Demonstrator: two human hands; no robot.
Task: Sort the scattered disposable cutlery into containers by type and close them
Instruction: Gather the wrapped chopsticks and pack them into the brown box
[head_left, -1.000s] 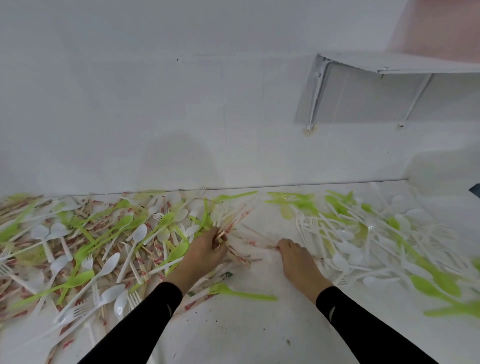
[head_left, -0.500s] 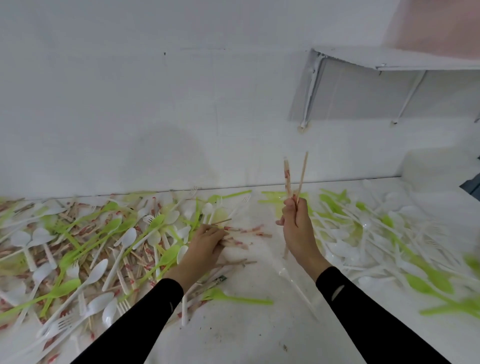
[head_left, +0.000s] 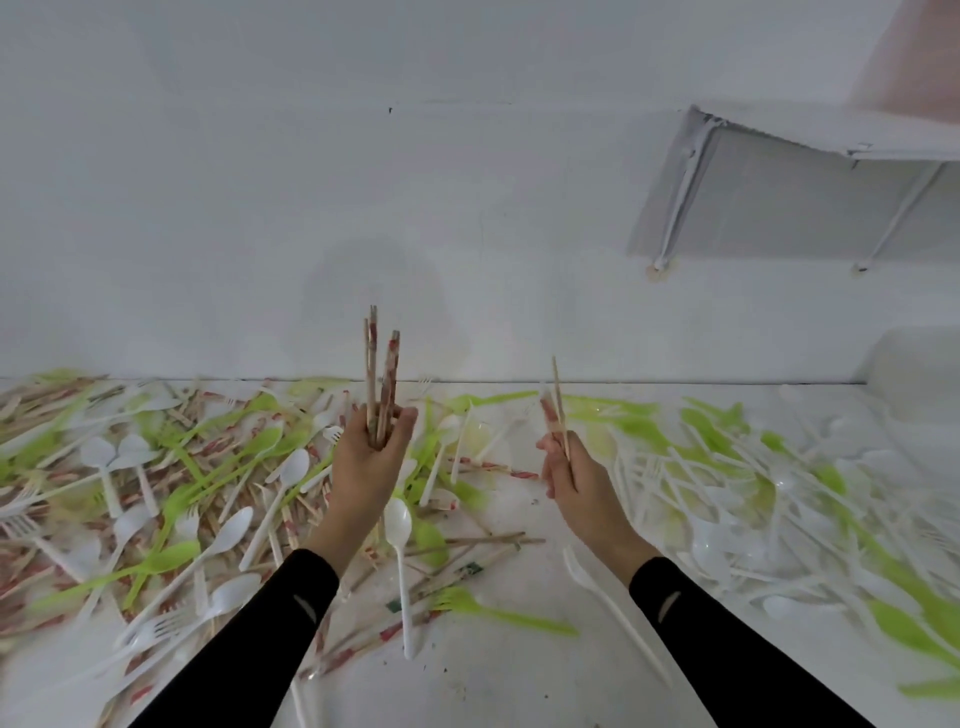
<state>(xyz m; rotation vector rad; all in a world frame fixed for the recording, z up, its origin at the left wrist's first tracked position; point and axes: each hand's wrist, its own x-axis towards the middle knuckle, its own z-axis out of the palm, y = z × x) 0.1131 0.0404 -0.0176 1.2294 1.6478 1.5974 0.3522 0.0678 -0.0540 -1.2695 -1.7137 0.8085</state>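
Chopsticks stand bunched upright in our left hand, fingers curled round them, a thinner pair pinched in our right hand, both above the littered table; passing one lot across loosely could, we judge, drop sticks back.

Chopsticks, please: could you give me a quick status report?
Left hand grips chopstick bundle, upright. Right hand holds a few chopsticks. Loose cutlery litters table beneath.

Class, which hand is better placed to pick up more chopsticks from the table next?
Likely the right hand: it pinches only a couple of chopsticks, while the left hand grips a full bundle.
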